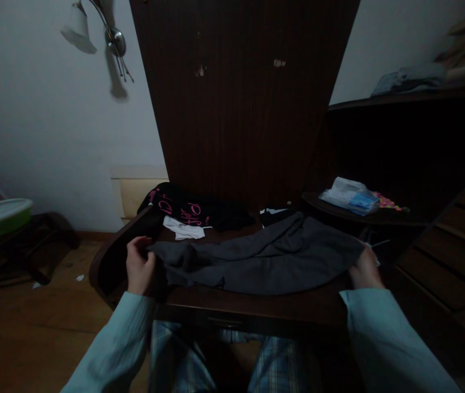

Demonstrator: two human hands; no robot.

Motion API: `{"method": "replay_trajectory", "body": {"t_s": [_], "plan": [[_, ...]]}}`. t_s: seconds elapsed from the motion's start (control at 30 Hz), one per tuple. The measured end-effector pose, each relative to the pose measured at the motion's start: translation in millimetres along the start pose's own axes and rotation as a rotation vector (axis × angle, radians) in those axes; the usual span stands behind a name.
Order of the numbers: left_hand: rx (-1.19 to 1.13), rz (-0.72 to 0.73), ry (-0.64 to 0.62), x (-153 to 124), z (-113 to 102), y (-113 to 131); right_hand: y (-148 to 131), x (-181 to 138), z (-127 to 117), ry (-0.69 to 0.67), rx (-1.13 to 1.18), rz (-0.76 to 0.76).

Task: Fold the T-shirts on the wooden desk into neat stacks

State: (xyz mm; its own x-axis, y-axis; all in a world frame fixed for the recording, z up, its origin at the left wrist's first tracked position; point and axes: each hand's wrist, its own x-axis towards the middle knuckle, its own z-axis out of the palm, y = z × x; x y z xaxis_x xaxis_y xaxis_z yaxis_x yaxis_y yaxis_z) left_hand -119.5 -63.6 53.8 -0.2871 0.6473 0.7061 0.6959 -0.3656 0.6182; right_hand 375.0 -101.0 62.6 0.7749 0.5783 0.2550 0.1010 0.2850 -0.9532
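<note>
A dark grey garment (265, 262), which looks like a pair of trousers, stretches sideways over the dark wooden desk top (232, 311). My left hand (139, 265) pinches its left end between thumb and fingers. At the opposite end, my right hand (365, 267) grips the cloth, with some of its fingers hidden. Behind the garment lie a black cloth with pink lettering (200, 210), a small white cloth (185, 227) and a black-and-white item (275, 216).
A plastic packet (351, 195) sits on the corner shelf (400, 217) to the right. Folded clothes (412, 79) lie on the shelf above. At far left, a green-and-white tub (1, 215) rests on a dark stool (23, 262). A lamp (79, 30) hangs on the wall.
</note>
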Motion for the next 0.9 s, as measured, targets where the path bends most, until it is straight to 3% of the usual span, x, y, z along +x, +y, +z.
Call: {"method": "replay_trajectory", "body": {"t_s": [0.07,0.13,0.2,0.27,0.33,0.4,0.57,0.77,0.9], "plan": [[0.01,0.016,-0.008,2.4,-13.8,13.6,-10.7,4.1,-11.8,0.215,0.1,0.031],[-0.01,0.123,-0.128,-2.8,-21.7,34.5,-21.9,-0.2,-15.8,0.246,0.125,-0.065],[-0.042,0.29,-0.464,-13.7,-20.2,56.8,-28.2,-12.5,-8.2,-0.051,-0.008,-0.192],[-0.015,0.431,-0.837,-24.6,-8.5,72.0,-24.8,-27.7,8.7,-0.497,-0.237,-0.28],[0.104,0.469,-0.993,-29.8,10.5,74.1,-11.5,-38.9,28.3,-0.846,-0.47,-0.434],[0.302,0.425,-0.973,-27.0,30.8,63.6,7.5,-41.8,44.2,-0.987,-0.651,-0.602],[0.587,0.37,-0.992,-5.1,56.3,22.2,45.3,-26.9,52.5,-1.043,-1.015,-0.763],[0.618,0.236,-1.18,11.0,48.3,3.5,55.4,-20.9,44.9,-1.063,-1.048,-0.79],[0.64,0.262,-1.196,12.7,45.4,6.3,55.0,-20.2,47.0,-1.014,-0.949,-0.744]]}}
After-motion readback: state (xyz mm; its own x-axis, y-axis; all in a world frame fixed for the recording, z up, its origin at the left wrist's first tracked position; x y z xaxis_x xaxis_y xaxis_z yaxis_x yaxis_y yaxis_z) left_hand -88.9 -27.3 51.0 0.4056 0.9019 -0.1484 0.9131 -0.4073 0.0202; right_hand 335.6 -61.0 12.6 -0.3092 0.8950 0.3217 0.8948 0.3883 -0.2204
